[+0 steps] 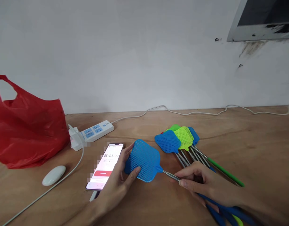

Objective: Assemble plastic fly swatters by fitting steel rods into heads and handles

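Note:
A blue fly swatter [146,160] is held between both hands above the table. My left hand [122,175] grips the left edge of its mesh head, thumb on top and fingers behind. My right hand [201,180] pinches the metal shaft just below the neck. Part of the handle is hidden by my right hand. To the right lies a pile of swatters, with a blue one [168,141] in front and a yellow-green one [184,138] behind it. Their metal shafts run under my right hand, and a green handle [225,171] shows beyond it.
A lit phone [105,166] lies beside my left forearm. Farther left are a white mouse-like object [54,175], a red plastic bag [29,125] and a white power strip [95,131]. A white cable [193,113] runs along the wall [135,62] at the back of the wooden table [64,207].

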Tool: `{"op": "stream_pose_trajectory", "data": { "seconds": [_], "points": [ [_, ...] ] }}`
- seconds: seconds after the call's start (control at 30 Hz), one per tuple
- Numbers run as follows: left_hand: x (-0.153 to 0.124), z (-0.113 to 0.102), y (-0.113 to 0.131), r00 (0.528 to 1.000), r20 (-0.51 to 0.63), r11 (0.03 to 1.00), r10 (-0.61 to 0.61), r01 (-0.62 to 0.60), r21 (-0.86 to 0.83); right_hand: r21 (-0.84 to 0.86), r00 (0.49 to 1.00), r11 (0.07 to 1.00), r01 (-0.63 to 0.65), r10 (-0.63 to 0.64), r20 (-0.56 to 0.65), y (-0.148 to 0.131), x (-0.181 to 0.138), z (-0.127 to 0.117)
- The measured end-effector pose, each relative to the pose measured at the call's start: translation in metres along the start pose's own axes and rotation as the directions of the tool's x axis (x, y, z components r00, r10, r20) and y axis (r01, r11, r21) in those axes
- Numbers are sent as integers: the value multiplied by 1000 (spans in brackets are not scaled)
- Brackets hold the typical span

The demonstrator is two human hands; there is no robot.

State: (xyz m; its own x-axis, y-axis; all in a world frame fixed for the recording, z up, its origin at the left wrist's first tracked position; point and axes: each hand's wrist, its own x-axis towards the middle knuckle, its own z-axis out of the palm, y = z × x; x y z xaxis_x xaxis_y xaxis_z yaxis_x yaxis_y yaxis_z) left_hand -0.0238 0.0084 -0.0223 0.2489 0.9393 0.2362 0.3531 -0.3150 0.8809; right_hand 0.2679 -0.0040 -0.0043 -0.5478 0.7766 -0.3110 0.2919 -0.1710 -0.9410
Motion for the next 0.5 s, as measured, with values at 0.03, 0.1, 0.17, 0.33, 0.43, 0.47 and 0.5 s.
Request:
{"op": "stream_pose_trajectory", "data": {
  "seconds": [0.03,0.1,0.17,0.33,0.43,0.47,0.5],
  "points": [
    [-1,0,0,1000,-2,1000,-3,3,7,-10,1000,1000,3,-3,-5,0,0,0],
    [-2,-1,-1,1000,-6,1000,4,-4,22,-35,1000,999,5,-5,2,-2,-1,1],
    [-3,-2,-1,1000,-4,999,17,-17,43,-44,1000,999,-7,8,13,-4,-1,3],
    [-1,2,2,998,-53,995,26,-20,102,-24,992,1000,-1,-2,-130,1,-1,10],
    [1,4,6,990,-139,992,38,-21,121,-107,955,992,64,-92,-283,7,1,10],
    [2,4,7,987,-157,992,44,-24,127,-150,941,985,89,-132,-313,8,2,9],
    [3,4,9,985,-165,990,54,-31,136,-193,924,975,115,-176,-338,8,3,8]
  ]
}}
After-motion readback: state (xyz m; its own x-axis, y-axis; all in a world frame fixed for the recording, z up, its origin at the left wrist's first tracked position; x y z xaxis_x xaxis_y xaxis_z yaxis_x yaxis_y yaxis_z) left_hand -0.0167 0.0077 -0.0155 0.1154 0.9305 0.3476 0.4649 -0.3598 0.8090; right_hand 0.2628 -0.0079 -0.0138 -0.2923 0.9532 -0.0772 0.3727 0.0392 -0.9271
